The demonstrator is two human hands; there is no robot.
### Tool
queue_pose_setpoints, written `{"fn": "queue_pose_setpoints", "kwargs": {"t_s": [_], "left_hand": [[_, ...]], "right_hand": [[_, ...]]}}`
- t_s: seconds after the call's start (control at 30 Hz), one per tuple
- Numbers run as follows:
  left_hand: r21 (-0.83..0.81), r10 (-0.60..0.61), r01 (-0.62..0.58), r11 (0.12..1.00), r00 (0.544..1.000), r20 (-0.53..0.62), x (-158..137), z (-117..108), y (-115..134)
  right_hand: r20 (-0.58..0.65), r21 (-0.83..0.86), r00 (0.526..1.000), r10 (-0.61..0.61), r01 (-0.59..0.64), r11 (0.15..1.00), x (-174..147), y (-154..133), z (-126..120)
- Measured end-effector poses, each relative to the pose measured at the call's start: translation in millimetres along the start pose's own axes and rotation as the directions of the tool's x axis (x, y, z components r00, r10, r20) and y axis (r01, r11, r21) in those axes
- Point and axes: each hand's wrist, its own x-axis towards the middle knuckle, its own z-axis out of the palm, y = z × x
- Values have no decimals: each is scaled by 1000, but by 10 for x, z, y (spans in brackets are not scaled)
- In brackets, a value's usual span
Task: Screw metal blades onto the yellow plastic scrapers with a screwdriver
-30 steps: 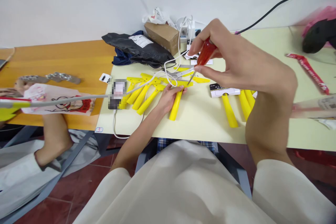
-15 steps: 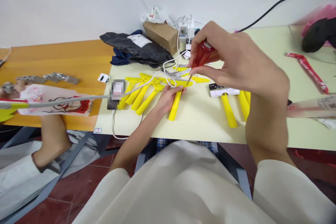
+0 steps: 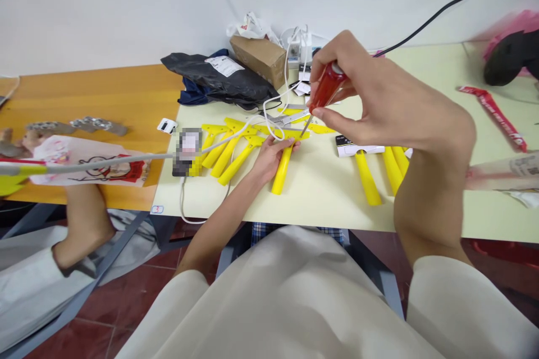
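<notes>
My right hand is closed around the red handle of a screwdriver. Its shaft slants down to the head of a yellow scraper, where the tip appears to touch. Lower and to the left, my left hand grips that scraper near its head, the handle pointing toward me. Several more yellow scrapers lie just left of this hand. Behind the held scraper are metal blade strips and other yellow pieces, partly covered by a white cable.
More yellow handles lie on the right beside a black-and-white box. A black plastic parcel and a cardboard box stand at the back. Another person's arm is at the orange table on the left.
My right hand has shifted slightly right, tilting the screwdriver's handle that way while its tip stays at the scraper's head. My left hand keeps its grip.
</notes>
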Motion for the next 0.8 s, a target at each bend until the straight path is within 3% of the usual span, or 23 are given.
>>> {"fn": "queue_pose_setpoints", "kwargs": {"t_s": [0.5,0.7,0.8], "left_hand": [[1,26,-26,1000,999,29,-10,-34,-24],[14,52,-52,999,998,37,6,-54,-37],[1,51,-51,999,999,6,15,-45,-30]], "right_hand": [[-122,-131,990,-73,57,990,72,214,6],[-144,-87,989,11,-24,996,87,176,39],[-221,-113,974,45,-71,991,116,136,151]]}}
